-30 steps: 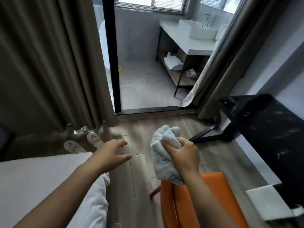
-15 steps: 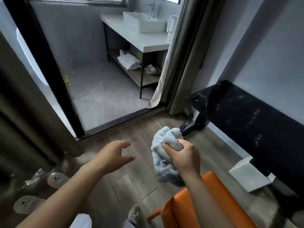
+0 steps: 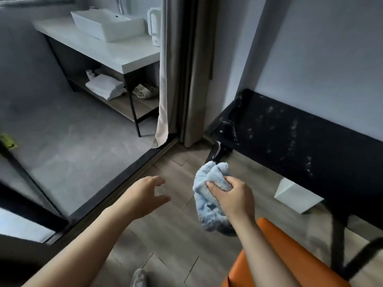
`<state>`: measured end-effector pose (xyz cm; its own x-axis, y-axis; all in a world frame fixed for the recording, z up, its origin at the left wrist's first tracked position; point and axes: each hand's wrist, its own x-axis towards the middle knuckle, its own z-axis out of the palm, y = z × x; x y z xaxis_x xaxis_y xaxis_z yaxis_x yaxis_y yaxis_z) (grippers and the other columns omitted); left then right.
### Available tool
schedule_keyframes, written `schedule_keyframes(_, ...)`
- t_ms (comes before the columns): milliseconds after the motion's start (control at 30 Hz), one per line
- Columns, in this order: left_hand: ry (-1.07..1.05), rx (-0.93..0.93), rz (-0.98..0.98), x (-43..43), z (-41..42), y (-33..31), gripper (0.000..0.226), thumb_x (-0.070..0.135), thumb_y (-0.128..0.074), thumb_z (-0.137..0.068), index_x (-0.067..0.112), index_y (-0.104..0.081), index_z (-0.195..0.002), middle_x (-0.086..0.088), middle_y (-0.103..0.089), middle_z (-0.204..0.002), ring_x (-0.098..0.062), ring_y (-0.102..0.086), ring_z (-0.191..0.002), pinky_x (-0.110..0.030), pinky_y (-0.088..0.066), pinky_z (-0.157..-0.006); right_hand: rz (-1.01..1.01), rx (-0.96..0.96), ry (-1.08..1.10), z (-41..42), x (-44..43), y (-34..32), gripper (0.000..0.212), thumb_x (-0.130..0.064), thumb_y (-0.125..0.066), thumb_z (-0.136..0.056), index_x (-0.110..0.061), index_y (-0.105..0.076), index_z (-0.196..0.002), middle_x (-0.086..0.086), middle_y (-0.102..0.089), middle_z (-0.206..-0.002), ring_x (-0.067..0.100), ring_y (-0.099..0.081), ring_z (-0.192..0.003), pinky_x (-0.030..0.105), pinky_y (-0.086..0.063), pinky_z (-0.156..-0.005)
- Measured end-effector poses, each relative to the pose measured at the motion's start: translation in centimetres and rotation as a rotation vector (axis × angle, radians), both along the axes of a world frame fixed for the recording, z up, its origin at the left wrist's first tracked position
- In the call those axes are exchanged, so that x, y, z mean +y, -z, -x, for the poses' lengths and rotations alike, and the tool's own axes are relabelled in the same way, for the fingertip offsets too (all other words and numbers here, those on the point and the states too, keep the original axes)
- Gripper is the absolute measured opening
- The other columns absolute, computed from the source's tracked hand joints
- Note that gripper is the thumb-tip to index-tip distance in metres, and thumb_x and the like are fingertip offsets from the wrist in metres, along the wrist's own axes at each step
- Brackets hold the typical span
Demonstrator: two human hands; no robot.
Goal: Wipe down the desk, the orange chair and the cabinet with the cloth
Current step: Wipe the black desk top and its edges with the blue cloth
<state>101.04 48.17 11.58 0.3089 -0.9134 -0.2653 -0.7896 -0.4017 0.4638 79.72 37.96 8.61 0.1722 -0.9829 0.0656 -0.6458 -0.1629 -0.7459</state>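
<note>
My right hand (image 3: 234,196) grips a bunched light-blue fluffy cloth (image 3: 209,195) in the air above the wooden floor, just beyond the orange chair (image 3: 290,251) at the bottom right. A black desk (image 3: 290,131) with whitish dusty smears runs along the grey wall on the right, past the cloth. My left hand (image 3: 145,192) hovers left of the cloth with its fingers loosely spread, holding nothing. No cabinet for wiping can be picked out with certainty.
A white box (image 3: 294,195) lies on the floor under the desk. A grey curtain (image 3: 182,69) hangs by the doorway into a bathroom with a vanity counter (image 3: 116,52), basin (image 3: 107,23) and folded towels (image 3: 105,87). My shoe (image 3: 138,278) shows below.
The view has swung right and forward: the bed and slippers have left the frame and the desk now fills the right side. Both hands keep their pose, the right still holding the cloth.
</note>
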Motion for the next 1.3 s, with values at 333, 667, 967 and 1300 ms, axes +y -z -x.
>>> schedule_keyframes(333,0.403,0.003,0.055,-14.2,-6.5,-0.7,0.051,0.045,-0.065,-0.085,0.021,-0.055,-0.130,0.004,-0.058,-0.127,-0.014,-0.054,-0.116,-0.023,-0.040,-0.089,-0.005,0.022,0.399,-3.7,-4.9,-2.1,0.035,-0.053,-0.070,-0.075,-0.020,-0.063,-0.067,-0.007,-0.063,-0.065,0.010,-0.059,-0.063,0.033,-0.049,-0.056)
schedule_keyframes(667,0.642,0.090,-0.050,-25.8,-2.1,0.2,0.046,0.036,-0.067,-0.086,0.018,-0.056,-0.127,-0.002,-0.061,-0.124,-0.020,-0.057,-0.112,-0.034,-0.047,-0.095,-0.021,0.083,0.715,-0.2,-9.3,-1.2,0.037,-0.047,-0.063,-0.081,-0.017,-0.057,-0.061,-0.005,-0.057,-0.055,0.010,-0.056,-0.056,0.024,-0.039,-0.049)
schedule_keyframes(967,0.795,0.074,-0.094,-37.9,4.9,1.4,0.059,0.043,-0.064,-0.087,0.023,-0.046,-0.139,0.004,-0.051,-0.136,-0.016,-0.050,-0.122,-0.028,-0.042,-0.100,-0.059,0.094,0.837,6.1,-19.2,-0.7,0.039,-0.053,-0.057,-0.080,-0.019,-0.058,-0.061,-0.005,-0.058,-0.056,0.007,-0.056,-0.057,0.023,-0.039,-0.051)
schedule_keyframes(1300,0.811,0.137,-0.166,-50.1,9.2,2.7,0.063,0.044,-0.066,-0.086,0.024,-0.043,-0.141,0.005,-0.051,-0.138,-0.013,-0.050,-0.124,-0.029,-0.042,-0.104,-0.080,0.105,0.869,10.8,-30.0,0.2,0.040,-0.055,-0.061,-0.077,-0.019,-0.057,-0.061,-0.004,-0.057,-0.054,0.009,-0.056,-0.053,0.023,-0.036,-0.049)
